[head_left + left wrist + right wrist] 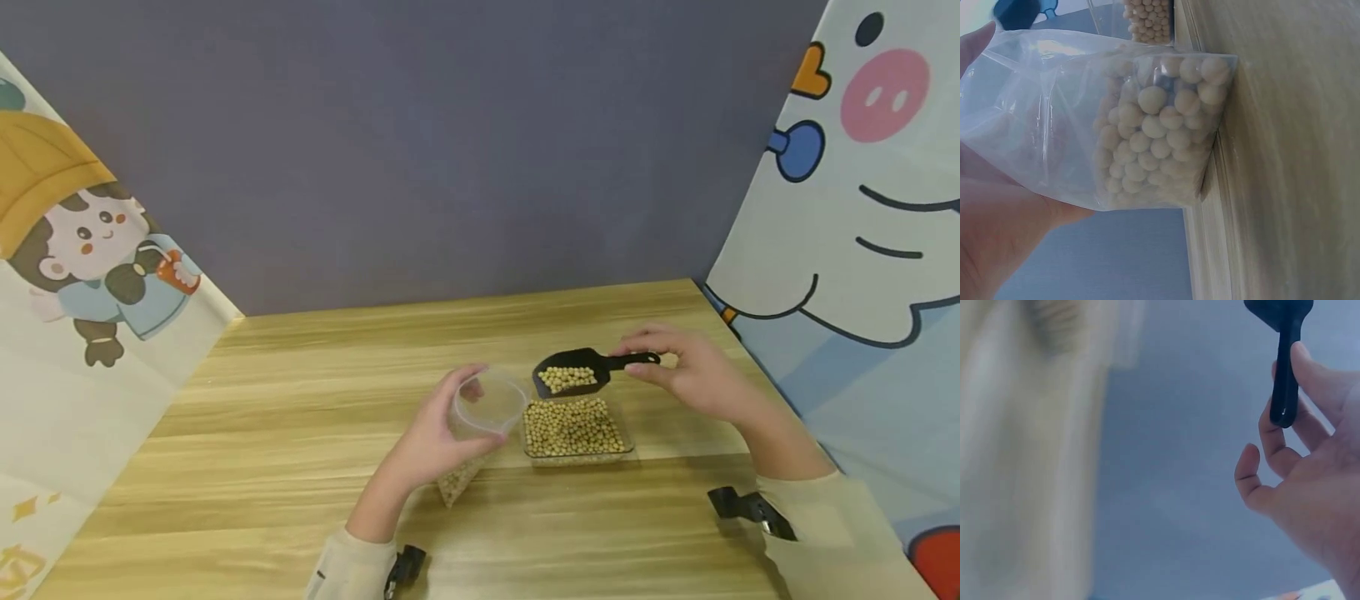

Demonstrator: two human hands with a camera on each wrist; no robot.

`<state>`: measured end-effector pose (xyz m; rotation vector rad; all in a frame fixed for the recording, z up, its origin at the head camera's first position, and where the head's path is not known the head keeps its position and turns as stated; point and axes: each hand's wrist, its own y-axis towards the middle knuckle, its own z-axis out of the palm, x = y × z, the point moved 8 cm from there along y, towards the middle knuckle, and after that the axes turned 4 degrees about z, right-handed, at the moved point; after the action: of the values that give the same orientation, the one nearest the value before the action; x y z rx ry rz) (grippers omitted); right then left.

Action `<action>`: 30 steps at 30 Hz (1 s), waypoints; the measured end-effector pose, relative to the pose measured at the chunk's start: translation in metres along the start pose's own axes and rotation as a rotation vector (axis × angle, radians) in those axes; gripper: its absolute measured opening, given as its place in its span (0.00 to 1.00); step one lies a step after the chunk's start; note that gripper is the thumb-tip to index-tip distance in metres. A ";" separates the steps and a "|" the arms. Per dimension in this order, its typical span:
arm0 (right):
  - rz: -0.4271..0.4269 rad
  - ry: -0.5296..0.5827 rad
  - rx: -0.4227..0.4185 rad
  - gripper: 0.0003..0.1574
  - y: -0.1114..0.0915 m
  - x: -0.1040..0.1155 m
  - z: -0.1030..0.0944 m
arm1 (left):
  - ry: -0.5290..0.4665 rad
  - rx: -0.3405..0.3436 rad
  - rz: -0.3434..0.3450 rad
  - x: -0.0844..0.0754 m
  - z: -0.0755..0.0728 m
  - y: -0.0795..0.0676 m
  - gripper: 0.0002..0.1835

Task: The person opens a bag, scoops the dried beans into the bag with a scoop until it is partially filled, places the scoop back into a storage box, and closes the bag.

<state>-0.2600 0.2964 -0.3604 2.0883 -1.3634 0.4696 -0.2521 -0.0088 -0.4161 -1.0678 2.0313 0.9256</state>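
Person's R hand (693, 375), right of ctr in the frame, pinches the handle of a black scoop (597, 360) b/w thumb & fingers; the right wrist view shows one lower finger bent, free of the handle. The blade, w/ a partial load of dry soybeans (567, 378), points to frame left, just above the top edge of a clear rect. container (581, 458) at lower ctr-right, well stocked w/ the same beans. From here I can't tell if scoop & container touch. L hand (431, 442), lower ctr, has thumb & fingers spread wide, curved round the mouth of a clear plastic bag (1116, 134), roughly round & open, just left of the container. Pale soybeans fill the bag's lower part, close up in the left wrist view. Wood-grain table (315, 450) spans the frame's lower half; gray wall (450, 158) upper ctr; cartoon child (97, 242) w/ yellow hat at left; white cartoon figure (840, 217) upper right.
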 end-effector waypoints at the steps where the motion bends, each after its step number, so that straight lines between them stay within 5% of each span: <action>1: -0.011 -0.028 0.012 0.16 0.004 0.010 -0.003 | 0.001 -0.002 -0.003 0.000 0.000 0.000 0.51; 9: -0.240 -0.299 0.057 0.15 0.030 0.095 0.004 | -0.023 -0.008 -0.017 0.000 -0.001 -0.003 0.53; 15: -0.307 -0.399 0.017 0.14 0.032 0.119 0.011 | -0.022 -0.008 -0.036 0.002 -0.001 -0.003 0.52; 23: -0.264 -0.319 0.012 0.14 0.027 0.106 0.007 | -0.014 -0.009 -0.029 0.004 0.000 -0.003 0.51; 30: -0.084 -0.123 -0.060 0.16 0.002 0.047 -0.007 | 0.010 -0.006 -0.015 0.001 0.000 -0.002 0.52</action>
<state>-0.2417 0.2671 -0.3271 2.1459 -1.3342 0.2665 -0.2506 -0.0101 -0.4181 -1.0907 2.0272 0.9207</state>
